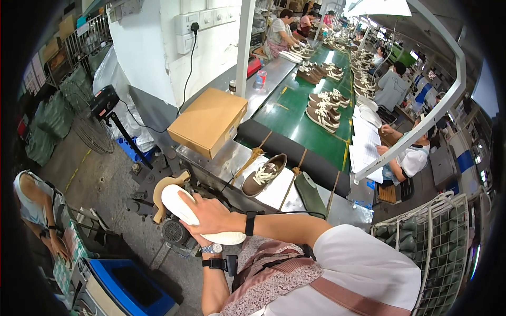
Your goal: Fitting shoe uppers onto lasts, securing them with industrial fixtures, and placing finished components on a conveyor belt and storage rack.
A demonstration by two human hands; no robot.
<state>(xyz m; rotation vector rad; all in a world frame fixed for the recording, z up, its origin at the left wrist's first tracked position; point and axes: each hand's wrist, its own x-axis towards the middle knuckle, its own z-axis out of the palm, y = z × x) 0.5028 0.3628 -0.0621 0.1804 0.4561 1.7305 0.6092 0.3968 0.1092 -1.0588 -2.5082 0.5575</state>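
Observation:
A shoe point(182, 203) with its white sole facing up is held between my two hands, in front of a machine's curved tan piece. My right hand point(211, 215) lies over the sole, its fingers wrapped across the middle. My left hand point(196, 231) grips the same shoe from beneath, mostly hidden; a silver watch shows at that wrist. The shoe's upper is out of sight. Beyond my right forearm, a brown shoe with white laces point(265, 175) rests on a white sheet, beside a dark green shoe last point(310, 194).
A cardboard box point(208, 118) sits on the metal bench. The green conveyor point(295, 102) carries rows of brown shoes. At right stand a wire cage of shoe lasts point(427, 247) and a seated person point(414, 160). A blue-framed machine point(132, 287) is at lower left.

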